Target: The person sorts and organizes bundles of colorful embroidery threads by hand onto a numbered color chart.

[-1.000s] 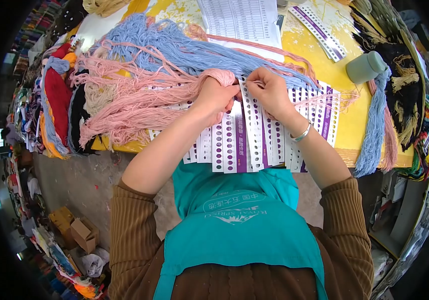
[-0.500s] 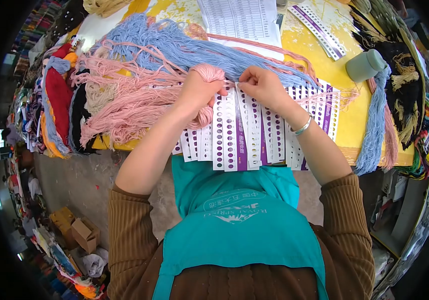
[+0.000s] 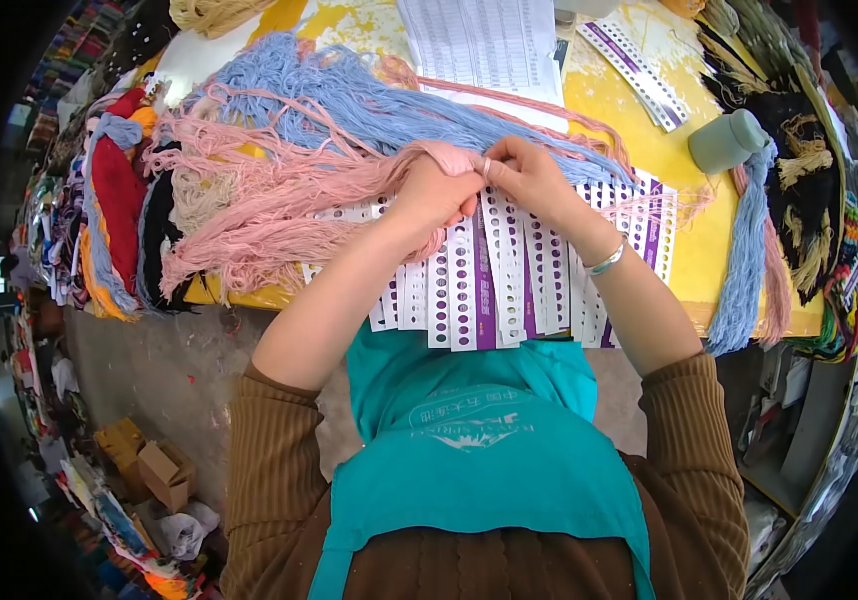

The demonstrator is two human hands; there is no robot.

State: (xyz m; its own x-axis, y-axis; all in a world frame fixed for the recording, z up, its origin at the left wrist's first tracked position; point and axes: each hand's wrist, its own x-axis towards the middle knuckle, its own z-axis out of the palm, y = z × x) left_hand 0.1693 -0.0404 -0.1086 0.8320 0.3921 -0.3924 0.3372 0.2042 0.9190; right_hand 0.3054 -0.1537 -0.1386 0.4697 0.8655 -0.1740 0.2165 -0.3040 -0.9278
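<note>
My left hand [image 3: 436, 198] is closed around a hank of pink embroidery thread [image 3: 349, 180], which loops over its back and trails left across the table. Touching it, my right hand [image 3: 531, 180] pinches at the end of the pink strands, near the top of a card; the exact bit between its fingertips is too small to make out. Beneath both hands lies a fanned row of white and purple cards with punched holes [image 3: 465, 290], overhanging the table's front edge. A long bundle of blue thread [image 3: 349, 100] stretches behind the hands.
A printed sheet [image 3: 484, 45] lies at the back of the yellow table [image 3: 699, 235]. To the right stand a grey-green bottle [image 3: 724, 142] and hanging blue thread [image 3: 741, 290]. Another punched card strip [image 3: 634, 72] lies behind. Red thread [image 3: 117, 195] hangs at the left.
My left hand has moved right to meet my right hand, drawing the pink hank along with it. My right hand stays nearly in place.
</note>
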